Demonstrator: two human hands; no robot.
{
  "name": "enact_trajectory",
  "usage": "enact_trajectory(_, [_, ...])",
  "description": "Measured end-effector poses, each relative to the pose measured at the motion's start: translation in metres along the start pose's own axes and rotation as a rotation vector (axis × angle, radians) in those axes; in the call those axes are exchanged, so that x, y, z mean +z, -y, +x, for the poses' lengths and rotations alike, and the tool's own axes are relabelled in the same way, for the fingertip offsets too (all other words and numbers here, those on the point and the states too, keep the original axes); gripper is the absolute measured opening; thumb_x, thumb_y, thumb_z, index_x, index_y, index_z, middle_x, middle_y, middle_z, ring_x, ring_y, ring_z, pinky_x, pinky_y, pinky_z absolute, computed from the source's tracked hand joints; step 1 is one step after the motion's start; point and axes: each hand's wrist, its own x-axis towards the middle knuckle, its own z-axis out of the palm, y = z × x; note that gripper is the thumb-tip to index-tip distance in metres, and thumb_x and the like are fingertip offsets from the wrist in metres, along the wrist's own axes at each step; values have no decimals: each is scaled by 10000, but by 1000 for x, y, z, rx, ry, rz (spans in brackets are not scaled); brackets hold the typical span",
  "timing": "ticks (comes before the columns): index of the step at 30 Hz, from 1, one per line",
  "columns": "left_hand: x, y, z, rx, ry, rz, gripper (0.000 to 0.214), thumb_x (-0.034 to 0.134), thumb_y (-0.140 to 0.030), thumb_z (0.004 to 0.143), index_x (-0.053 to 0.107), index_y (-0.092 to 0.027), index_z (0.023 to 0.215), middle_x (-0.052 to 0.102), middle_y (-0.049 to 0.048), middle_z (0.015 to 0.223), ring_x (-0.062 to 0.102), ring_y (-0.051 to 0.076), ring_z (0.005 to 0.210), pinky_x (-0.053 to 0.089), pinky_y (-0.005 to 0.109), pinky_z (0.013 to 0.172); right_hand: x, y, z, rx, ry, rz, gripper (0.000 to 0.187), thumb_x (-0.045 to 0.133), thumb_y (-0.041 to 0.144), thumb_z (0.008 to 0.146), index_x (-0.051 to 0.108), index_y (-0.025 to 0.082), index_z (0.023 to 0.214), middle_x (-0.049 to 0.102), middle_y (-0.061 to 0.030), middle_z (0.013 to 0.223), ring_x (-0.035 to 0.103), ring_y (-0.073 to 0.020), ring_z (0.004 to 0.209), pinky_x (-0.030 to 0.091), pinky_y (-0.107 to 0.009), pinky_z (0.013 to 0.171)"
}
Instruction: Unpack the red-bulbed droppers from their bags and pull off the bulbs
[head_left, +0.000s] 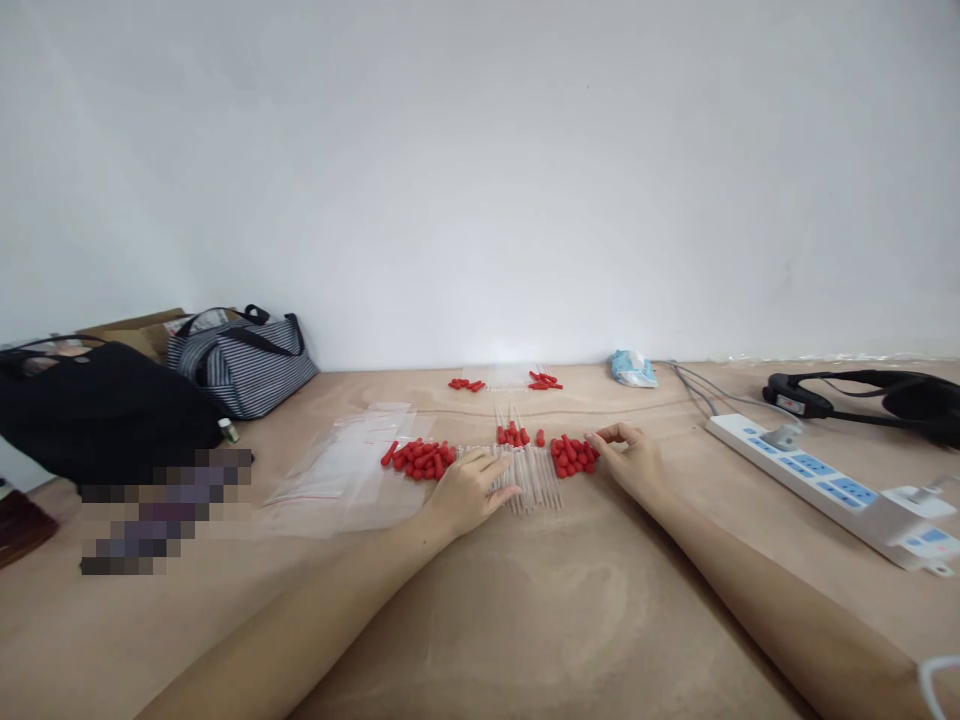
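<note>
My left hand (471, 492) lies over the left part of a row of thin clear tubes (541, 480), its fingers stretched out and the thumb apart. Under the palm, part of the row is hidden. At the right edge of a pile of red rubber bulbs (572, 456), my right hand (634, 462) brings thumb and forefinger together on a red bulb that is mostly hidden. Another heap of red bulbs (420, 458) sits left of the tubes. Behind the row are a few tubes with red bulbs (513, 434) at their near ends.
Clear zip bags (337, 460) lie at left. Farther back are a bagged set of tubes (508, 377) and a blue-white packet (633, 368). A power strip (817, 475) and black headset (847, 395) are at right; a striped bag (244, 365) and black bag (112, 410) at left.
</note>
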Motion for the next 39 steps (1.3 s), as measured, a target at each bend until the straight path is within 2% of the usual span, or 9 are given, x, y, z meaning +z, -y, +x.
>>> enact_trajectory(5, [-14, -5, -6, -29, 31, -50, 445, 586, -502, 688, 591, -158, 970, 626, 84, 913, 533, 246, 896, 432, 409, 805, 3, -3, 0, -44, 30, -62, 366, 486, 546, 697, 633, 213, 664, 658, -29, 721, 557, -202, 754, 378, -316, 717])
enact_trajectory(12, [-30, 1, -29, -61, -23, -119, 232, 539, -306, 772, 591, -173, 955, 592, 71, 909, 517, 198, 870, 420, 377, 822, 6, -11, 3, 8, 45, -36, 431, 368, 509, 774, 604, 189, 606, 643, -48, 692, 561, -194, 712, 376, -285, 650])
enact_trajectory(16, [-28, 3, -32, -86, -28, -164, 170, 523, -243, 784, 605, -169, 914, 575, 69, 879, 505, 186, 855, 435, 357, 794, 5, 1, 14, 82, -6, -121, 395, 369, 480, 780, 615, 182, 697, 645, -46, 751, 556, -187, 743, 371, -278, 658])
enact_trajectory(17, [-27, 3, -31, -89, -24, -169, 163, 526, -240, 782, 609, -171, 904, 572, 68, 879, 503, 186, 854, 435, 360, 796, 5, 8, 19, 104, 24, -169, 372, 371, 460, 784, 618, 188, 732, 647, -40, 787, 558, -181, 760, 369, -278, 671])
enact_trajectory(20, [-26, 4, -30, -92, -26, -186, 143, 534, -231, 775, 619, -175, 875, 563, 67, 879, 498, 184, 850, 439, 360, 786, 11, 34, 36, 140, 296, -341, 279, 402, 383, 782, 625, 215, 788, 652, -22, 852, 569, -167, 801, 363, -279, 704])
enact_trajectory(26, [-27, 4, -30, -112, -28, -196, 129, 530, -215, 772, 630, -173, 843, 558, 75, 883, 488, 190, 855, 442, 358, 768, 51, 78, 67, 186, 530, -483, 101, 582, 283, 650, 634, 199, 632, 648, -47, 683, 585, -225, 769, 294, -438, 826])
enact_trajectory(31, [-26, 5, -32, -120, -9, -222, 121, 529, -198, 768, 631, -169, 826, 557, 78, 892, 492, 186, 852, 443, 348, 760, 77, 91, 75, 271, 711, -597, 59, 648, 182, 568, 601, 159, 542, 597, -41, 513, 596, -223, 674, 281, -469, 847])
enact_trajectory(34, [-25, 5, -32, -116, -7, -232, 116, 531, -192, 766, 632, -168, 819, 554, 80, 901, 487, 188, 865, 438, 352, 777, 84, 92, 74, 296, 780, -627, 80, 619, 202, 597, 597, 165, 529, 574, -32, 482, 597, -224, 665, 290, -475, 843])
enact_trajectory(39, [-24, 5, -33, -123, -10, -239, 117, 524, -194, 770, 618, -180, 838, 548, 72, 909, 487, 190, 872, 438, 360, 780, 84, 99, 73, 270, 788, -633, 106, 566, 229, 652, 601, 175, 568, 575, -32, 507, 598, -218, 665, 338, -433, 792])
